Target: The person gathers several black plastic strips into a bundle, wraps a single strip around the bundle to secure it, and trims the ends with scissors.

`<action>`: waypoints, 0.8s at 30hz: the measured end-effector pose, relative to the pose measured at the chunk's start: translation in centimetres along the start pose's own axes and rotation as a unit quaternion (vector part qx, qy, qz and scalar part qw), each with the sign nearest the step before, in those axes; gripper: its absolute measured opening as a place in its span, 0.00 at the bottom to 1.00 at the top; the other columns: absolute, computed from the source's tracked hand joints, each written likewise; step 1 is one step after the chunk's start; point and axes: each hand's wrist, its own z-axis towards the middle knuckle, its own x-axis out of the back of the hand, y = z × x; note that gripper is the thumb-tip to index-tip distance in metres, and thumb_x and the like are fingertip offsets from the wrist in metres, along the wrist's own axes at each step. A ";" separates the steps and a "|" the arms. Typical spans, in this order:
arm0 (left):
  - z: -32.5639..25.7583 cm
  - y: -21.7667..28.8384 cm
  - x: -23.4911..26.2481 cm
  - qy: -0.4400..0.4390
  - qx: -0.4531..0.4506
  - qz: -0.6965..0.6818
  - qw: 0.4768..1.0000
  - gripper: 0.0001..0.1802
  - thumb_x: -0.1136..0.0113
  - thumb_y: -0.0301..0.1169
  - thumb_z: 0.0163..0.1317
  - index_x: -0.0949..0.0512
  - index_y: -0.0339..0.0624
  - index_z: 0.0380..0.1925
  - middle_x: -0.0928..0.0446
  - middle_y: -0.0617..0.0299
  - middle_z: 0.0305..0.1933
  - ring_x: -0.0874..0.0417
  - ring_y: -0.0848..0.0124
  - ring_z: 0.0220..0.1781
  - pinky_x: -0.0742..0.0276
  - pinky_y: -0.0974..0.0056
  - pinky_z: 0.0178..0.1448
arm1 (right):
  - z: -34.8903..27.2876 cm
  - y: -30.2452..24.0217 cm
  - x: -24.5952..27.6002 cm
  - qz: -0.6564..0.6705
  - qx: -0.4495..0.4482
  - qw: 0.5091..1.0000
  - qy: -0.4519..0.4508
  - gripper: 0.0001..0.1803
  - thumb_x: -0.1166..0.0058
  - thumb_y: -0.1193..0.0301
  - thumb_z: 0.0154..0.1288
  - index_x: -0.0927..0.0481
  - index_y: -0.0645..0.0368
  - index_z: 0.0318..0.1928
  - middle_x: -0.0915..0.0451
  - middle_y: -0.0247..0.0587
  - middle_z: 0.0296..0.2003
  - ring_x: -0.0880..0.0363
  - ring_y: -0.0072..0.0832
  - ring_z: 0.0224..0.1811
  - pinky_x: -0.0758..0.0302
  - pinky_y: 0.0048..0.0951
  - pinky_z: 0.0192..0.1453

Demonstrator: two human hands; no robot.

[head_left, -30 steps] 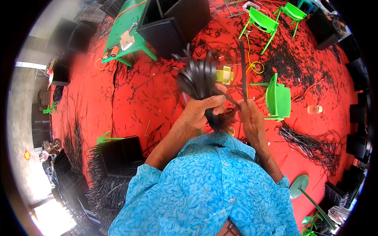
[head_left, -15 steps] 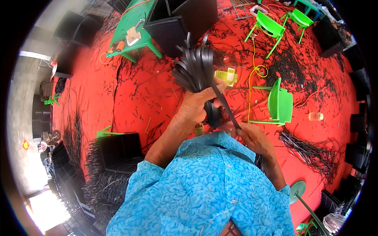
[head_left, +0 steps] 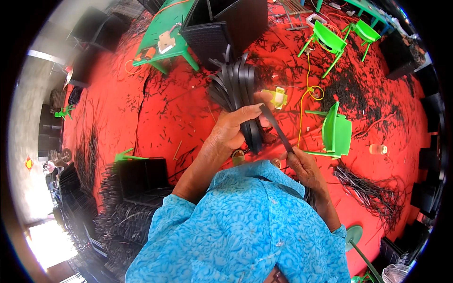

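Note:
My left hand (head_left: pixel 236 123) is closed round a thick bundle of flat black strips (head_left: pixel 236 85), whose looped upper ends fan out above the fist. From between its thumb and fingers one single black strip (head_left: pixel 277 128) slants down to the right. My right hand (head_left: pixel 304 165) pinches the lower end of that strip, close in front of the blue patterned shirt (head_left: pixel 236 207). More of the bundle hangs below the left palm. Part of the left fingers is hidden behind the strips.
Scraps of black strip litter the red floor (head_left: pixel 184 122). Ahead stand a green table (head_left: pixel 163 28) and a black woven furniture piece (head_left: pixel 226 28). A green chair (head_left: pixel 336 129) and a heap of black strips (head_left: pixel 368 188) are at right; another black woven piece (head_left: pixel 144 181) is at left.
The single strip's upper end now stops at my left thumb, where before it ran past it. My right hand has shifted slightly right. The whole view has tilted slightly.

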 end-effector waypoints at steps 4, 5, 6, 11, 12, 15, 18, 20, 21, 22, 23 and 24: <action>-0.3 0.0 -0.4 0.009 0.004 0.013 1.000 0.19 0.45 0.27 0.52 0.30 0.32 0.45 0.26 0.54 0.39 0.26 0.74 0.30 0.29 0.71 0.35 | 0.2 -0.1 -0.2 -0.005 0.025 1.000 0.017 0.14 0.64 0.65 0.67 0.30 0.63 0.36 0.42 0.24 0.18 0.47 0.13 0.20 0.46 0.16 0.24; -0.4 0.0 -0.4 -0.007 0.007 0.003 1.000 0.19 0.45 0.26 0.52 0.30 0.32 0.45 0.26 0.53 0.40 0.26 0.74 0.30 0.28 0.71 0.35 | 0.2 -0.3 -0.3 0.002 0.004 1.000 0.018 0.13 0.64 0.66 0.66 0.29 0.62 0.35 0.40 0.26 0.18 0.44 0.14 0.21 0.43 0.17 0.24; -0.5 0.0 -0.4 -0.007 0.005 0.003 1.000 0.19 0.45 0.26 0.52 0.30 0.32 0.45 0.26 0.53 0.40 0.26 0.74 0.30 0.28 0.71 0.35 | 0.4 -0.5 -0.3 0.009 -0.016 1.000 0.017 0.12 0.63 0.66 0.66 0.29 0.61 0.33 0.38 0.28 0.18 0.40 0.16 0.21 0.40 0.19 0.24; -0.5 -0.4 -0.4 0.005 0.011 0.018 1.000 0.17 0.45 0.25 0.51 0.28 0.35 0.43 0.26 0.54 0.39 0.27 0.74 0.28 0.29 0.71 0.32 | 0.6 -0.7 -0.5 -0.009 -0.037 0.999 0.030 0.11 0.62 0.67 0.66 0.28 0.61 0.34 0.36 0.28 0.19 0.39 0.16 0.22 0.40 0.18 0.25; -0.4 -0.4 -0.4 0.005 0.010 0.019 1.000 0.17 0.45 0.25 0.51 0.28 0.35 0.43 0.26 0.54 0.39 0.27 0.74 0.28 0.29 0.71 0.32 | 0.6 -0.7 -0.5 -0.018 -0.042 0.998 0.041 0.11 0.62 0.67 0.66 0.28 0.61 0.34 0.36 0.29 0.19 0.39 0.16 0.22 0.39 0.18 0.25; -0.3 -0.4 -0.5 0.028 0.016 0.018 0.999 0.16 0.44 0.25 0.51 0.27 0.37 0.42 0.25 0.54 0.38 0.27 0.74 0.26 0.29 0.71 0.31 | 0.8 -0.7 -0.8 -0.024 -0.026 0.998 0.051 0.11 0.62 0.67 0.66 0.28 0.61 0.35 0.34 0.29 0.20 0.38 0.16 0.22 0.39 0.17 0.25; -0.1 -0.6 -0.4 0.020 -0.002 0.031 0.999 0.13 0.44 0.26 0.52 0.26 0.37 0.40 0.25 0.54 0.37 0.28 0.74 0.25 0.30 0.72 0.30 | 1.2 -0.6 -0.9 -0.006 -0.019 0.999 0.043 0.12 0.62 0.67 0.66 0.28 0.61 0.36 0.33 0.29 0.21 0.37 0.16 0.22 0.38 0.17 0.26; -0.1 -0.5 -0.5 0.025 -0.003 0.039 0.999 0.12 0.46 0.26 0.53 0.26 0.38 0.39 0.25 0.53 0.37 0.28 0.74 0.24 0.30 0.72 0.29 | 1.3 -0.8 -1.1 -0.007 -0.021 0.999 0.041 0.12 0.62 0.67 0.66 0.28 0.61 0.37 0.32 0.30 0.21 0.37 0.16 0.22 0.37 0.17 0.26; -0.2 -0.5 -0.5 0.024 -0.006 0.041 0.999 0.12 0.46 0.26 0.53 0.26 0.38 0.39 0.25 0.53 0.37 0.28 0.74 0.24 0.30 0.72 0.29 | 1.3 -0.9 -1.2 -0.009 -0.028 0.999 0.038 0.12 0.62 0.67 0.66 0.28 0.62 0.37 0.32 0.30 0.22 0.36 0.16 0.23 0.37 0.17 0.26; -0.3 -0.5 -0.5 0.030 0.001 0.041 0.999 0.11 0.46 0.26 0.53 0.26 0.37 0.38 0.24 0.53 0.37 0.28 0.75 0.23 0.30 0.72 0.28 | 1.4 -1.2 -1.5 -0.009 -0.024 0.999 0.037 0.12 0.62 0.67 0.66 0.28 0.62 0.37 0.32 0.30 0.22 0.36 0.16 0.23 0.37 0.17 0.26; -0.4 -0.4 -0.5 0.036 0.007 0.042 0.998 0.10 0.46 0.26 0.54 0.26 0.37 0.37 0.24 0.52 0.37 0.28 0.75 0.22 0.31 0.72 0.27 | 1.4 -1.8 -1.8 0.009 -0.022 0.999 0.040 0.12 0.62 0.67 0.66 0.28 0.62 0.37 0.31 0.30 0.22 0.36 0.16 0.23 0.37 0.17 0.26; -0.4 -0.5 -0.3 0.037 0.005 0.045 0.998 0.10 0.46 0.26 0.54 0.26 0.37 0.37 0.24 0.52 0.37 0.28 0.75 0.22 0.31 0.72 0.27 | 1.6 -2.1 -2.0 0.028 -0.022 0.998 0.042 0.12 0.62 0.68 0.66 0.28 0.62 0.37 0.31 0.30 0.22 0.36 0.16 0.23 0.37 0.18 0.26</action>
